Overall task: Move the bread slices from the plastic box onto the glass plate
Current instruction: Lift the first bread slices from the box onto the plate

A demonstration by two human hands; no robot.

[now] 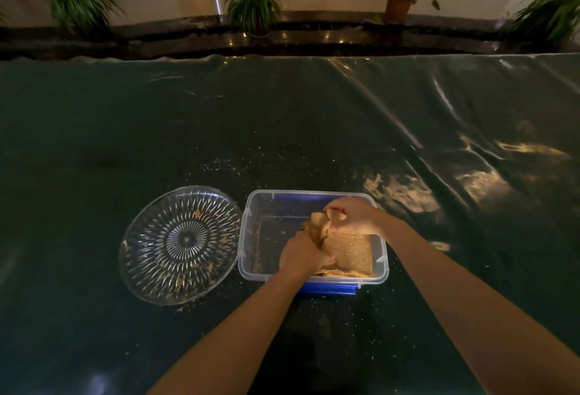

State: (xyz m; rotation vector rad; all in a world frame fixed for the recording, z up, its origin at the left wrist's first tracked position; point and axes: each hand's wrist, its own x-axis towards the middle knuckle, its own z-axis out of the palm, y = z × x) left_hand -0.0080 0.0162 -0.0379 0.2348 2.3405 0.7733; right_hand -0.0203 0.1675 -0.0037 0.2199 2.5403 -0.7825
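Note:
A clear plastic box [251, 237] with a blue lid under it sits near the table's front edge. In its right half lies a stack of brown bread slices [348, 253]. My left hand [301, 255] grips the stack's near left edge. My right hand [353, 214] pinches the far edge of the top slice, which is bent and curled upward. To the left of the box, touching it, stands a round cut-glass plate [180, 245] that holds only crumbs.
The table [282, 128] is covered by a dark, shiny plastic sheet with folds on the right. Crumbs lie scattered around the box and plate. Beyond the far edge stand several potted plants [251, 2] on a polished floor.

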